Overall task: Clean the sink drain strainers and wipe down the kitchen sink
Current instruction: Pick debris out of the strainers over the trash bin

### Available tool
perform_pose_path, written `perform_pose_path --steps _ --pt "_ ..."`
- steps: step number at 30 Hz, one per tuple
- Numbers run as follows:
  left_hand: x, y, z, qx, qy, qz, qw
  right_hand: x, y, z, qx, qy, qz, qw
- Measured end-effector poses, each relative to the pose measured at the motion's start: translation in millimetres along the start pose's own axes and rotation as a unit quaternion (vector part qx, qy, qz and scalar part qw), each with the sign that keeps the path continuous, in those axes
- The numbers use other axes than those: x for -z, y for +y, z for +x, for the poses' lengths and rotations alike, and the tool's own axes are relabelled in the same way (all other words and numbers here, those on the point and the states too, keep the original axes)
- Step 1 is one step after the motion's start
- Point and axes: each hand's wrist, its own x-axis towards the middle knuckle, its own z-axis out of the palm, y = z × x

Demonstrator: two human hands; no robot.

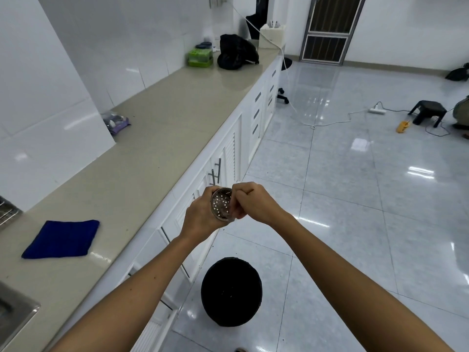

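My left hand (200,214) grips a round metal drain strainer (221,204) with many small holes, turned on its side so its inside faces right. My right hand (250,200) is curled at the strainer's open side, fingers reaching into the rim, with a thin stick-like object poking out above the knuckles. Both hands are held out over the floor, above and beyond a black trash bin (231,292). A corner of the steel sink (15,311) shows at the bottom left. A folded blue cloth (62,238) lies on the beige countertop (162,118).
White cabinets (228,158) run under the countertop. On the counter lie a plastic bag (115,122), a green box (200,57) and a black bag (237,52). A dish rack edge (6,212) is at the left. A stool (429,111), power strip and cables lie on the tiled floor.
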Motion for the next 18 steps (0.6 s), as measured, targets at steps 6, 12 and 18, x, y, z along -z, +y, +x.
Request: perform_pose_path --steps 6,12,18 --pt "5 0 3 0.035 0.02 -0.026 0.999 -2 14 -3 -0.005 0.064 0.092 0.994" --pt "1 -6 -5 0.031 -0.028 -0.023 0.999 16 1 2 0.004 0.007 -0.135 0.991" --pt "-3 -4 -4 0.043 -0.011 -0.026 0.999 19 -15 -1 0.116 0.123 -0.163 0.972"
